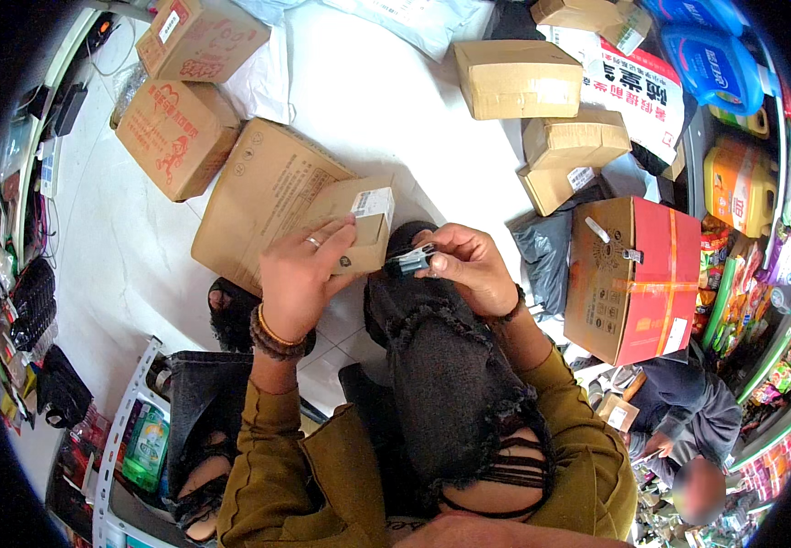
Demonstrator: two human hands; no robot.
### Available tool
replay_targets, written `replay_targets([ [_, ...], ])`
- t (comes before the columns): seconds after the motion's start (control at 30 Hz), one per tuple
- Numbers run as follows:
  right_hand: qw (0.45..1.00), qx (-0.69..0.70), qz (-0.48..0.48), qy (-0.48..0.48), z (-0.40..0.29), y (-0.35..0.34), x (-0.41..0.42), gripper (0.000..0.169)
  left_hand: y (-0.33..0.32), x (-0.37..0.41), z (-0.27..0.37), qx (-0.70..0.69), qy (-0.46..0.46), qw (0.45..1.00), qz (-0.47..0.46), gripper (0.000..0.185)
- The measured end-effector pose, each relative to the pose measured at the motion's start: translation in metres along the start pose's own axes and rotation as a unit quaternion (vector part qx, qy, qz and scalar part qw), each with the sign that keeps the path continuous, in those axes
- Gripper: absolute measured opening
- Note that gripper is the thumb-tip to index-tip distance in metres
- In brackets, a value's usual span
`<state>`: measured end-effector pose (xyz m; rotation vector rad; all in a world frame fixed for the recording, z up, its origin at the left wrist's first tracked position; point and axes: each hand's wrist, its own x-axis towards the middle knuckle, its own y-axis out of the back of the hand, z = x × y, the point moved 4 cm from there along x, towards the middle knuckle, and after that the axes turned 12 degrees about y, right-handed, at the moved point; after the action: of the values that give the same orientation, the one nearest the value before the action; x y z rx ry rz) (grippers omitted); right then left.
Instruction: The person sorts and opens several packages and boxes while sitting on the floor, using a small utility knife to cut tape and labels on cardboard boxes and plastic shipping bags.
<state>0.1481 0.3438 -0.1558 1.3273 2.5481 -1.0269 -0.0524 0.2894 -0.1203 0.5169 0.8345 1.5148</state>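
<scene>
My left hand (pixel 306 267) grips a small cardboard box (pixel 341 198), fingers across its top and thumb at the near side. A white printed label (pixel 373 202) is stuck on the box's right end. Beneath and behind it a large flat carton (pixel 258 185) lies tilted; whether the box rests on it I cannot tell. Between thumb and fingers my right hand (pixel 471 264) pinches a small dark object with a shiny clear part (pixel 412 260), its exact kind unclear. That object is just right of the box, above my knee in black ripped jeans (pixel 430 329).
Printed cartons (pixel 176 137) stand on the white floor at left. Several boxes (pixel 519 79) and a red carton (pixel 663 281) are at right, beside shelves with blue detergent bottles (pixel 710 68). A person (pixel 683 404) with a small box is at lower right.
</scene>
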Motion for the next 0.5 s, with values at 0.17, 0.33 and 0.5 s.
replay_targets([
  [0.17,0.997,-0.034,0.051,0.04,0.0078,0.0065,-0.0014,0.011,-0.0042,0.0003,0.006,0.032,-0.014,0.999,0.009,0.049],
  [0.33,0.995,-0.062,0.062,0.056,0.0059,0.0075,-0.0052,0.009,-0.0063,-0.001,0.0073,0.039,-0.009,0.999,-0.003,0.05],
  [0.5,0.991,-0.083,0.081,0.065,0.0016,0.0046,-0.0065,0.009,-0.0084,-0.0011,0.0078,0.041,-0.001,0.999,-0.006,0.051],
])
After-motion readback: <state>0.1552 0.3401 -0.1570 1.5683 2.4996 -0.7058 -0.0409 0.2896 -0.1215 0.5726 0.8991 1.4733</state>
